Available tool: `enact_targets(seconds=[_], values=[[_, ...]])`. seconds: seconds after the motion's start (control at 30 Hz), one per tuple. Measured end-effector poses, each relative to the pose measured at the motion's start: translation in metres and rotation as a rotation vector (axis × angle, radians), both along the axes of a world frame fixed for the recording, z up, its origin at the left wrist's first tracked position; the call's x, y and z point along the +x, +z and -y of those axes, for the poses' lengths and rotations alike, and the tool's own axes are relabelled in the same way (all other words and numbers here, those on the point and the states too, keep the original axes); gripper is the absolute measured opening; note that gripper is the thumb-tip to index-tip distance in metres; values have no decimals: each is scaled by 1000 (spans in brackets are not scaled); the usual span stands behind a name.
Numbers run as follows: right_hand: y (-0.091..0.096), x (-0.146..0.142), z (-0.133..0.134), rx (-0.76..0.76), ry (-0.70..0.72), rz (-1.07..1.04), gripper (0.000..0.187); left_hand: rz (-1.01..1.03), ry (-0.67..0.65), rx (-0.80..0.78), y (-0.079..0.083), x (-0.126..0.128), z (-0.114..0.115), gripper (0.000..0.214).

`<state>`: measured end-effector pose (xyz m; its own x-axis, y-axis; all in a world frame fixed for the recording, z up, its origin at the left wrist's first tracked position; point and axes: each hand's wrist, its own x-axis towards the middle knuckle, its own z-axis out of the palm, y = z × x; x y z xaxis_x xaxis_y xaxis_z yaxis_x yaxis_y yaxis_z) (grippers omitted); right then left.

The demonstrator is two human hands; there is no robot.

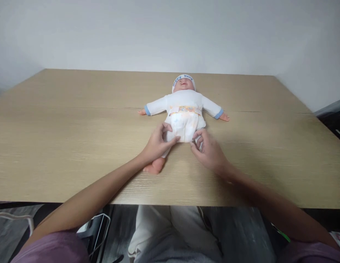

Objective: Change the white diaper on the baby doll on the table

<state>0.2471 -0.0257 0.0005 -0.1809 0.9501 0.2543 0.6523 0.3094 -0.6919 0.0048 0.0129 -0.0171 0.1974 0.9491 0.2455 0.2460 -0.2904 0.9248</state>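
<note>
A baby doll [184,98] in a white top with blue cuffs and a lettered white cap lies on its back, arms spread, head pointing away from me. Around its hips is a white diaper [183,126] with a printed waistband. My left hand [158,142] grips the diaper's left leg edge, thumb on the front and fingers curled at the side. At the right leg edge, the fingers of my right hand [207,146] are pinched on the diaper. One bare doll foot [155,167] shows below my left wrist; my right hand hides the other leg.
The doll lies on a wide wooden table [76,138] with a thin seam across it. A pale wall [159,33] stands behind. Below the front edge are my legs, a white cable [13,216] at the left and dark equipment. Another dark object [333,118] is at the far right.
</note>
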Motion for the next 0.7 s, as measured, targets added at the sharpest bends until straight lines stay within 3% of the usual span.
enact_targets(seconds=[0.17, 0.33, 0.53, 0.7], values=[[6, 6, -5, -42, -102, -119, 34, 211, 40, -145, 0, 3, 0, 56], [12, 13, -9, 18, -124, -24, 22, 98, 82, -133, 6, 1, 4, 51], [8, 13, -10, 93, -29, 73, 8, -26, 6, -81, 7, -1, 4, 33], [6, 11, -14, 88, 25, 104, 20, -22, -80, -167, 14, 0, 2, 38]])
